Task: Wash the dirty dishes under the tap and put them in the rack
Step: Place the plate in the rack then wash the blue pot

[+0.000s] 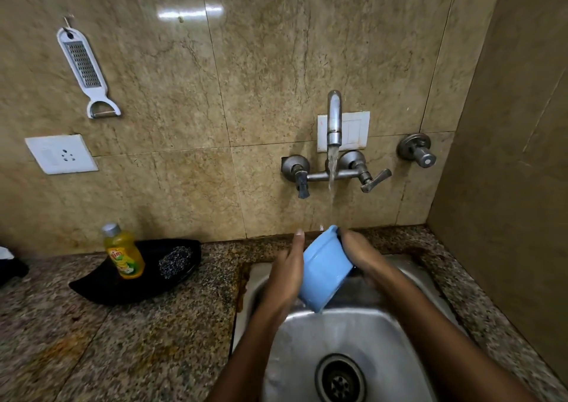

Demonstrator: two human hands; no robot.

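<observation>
A light blue cup (322,271) is held tilted over the steel sink (347,334), its mouth turned up and away toward the wall. Water runs from the wall tap (334,119) down onto the cup's upper rim. My left hand (287,274) presses flat against the cup's left side, fingers pointing up. My right hand (358,248) grips the cup's right side and rim; its fingertips are hidden behind the cup. No rack is in view.
A yellow dish-soap bottle (123,252) and a steel scrubber (175,262) sit in a black dish (101,288) on the granite counter (123,340) to the left. A grater (84,67) and a socket (61,154) are on the wall. The sink drain (340,378) lies below.
</observation>
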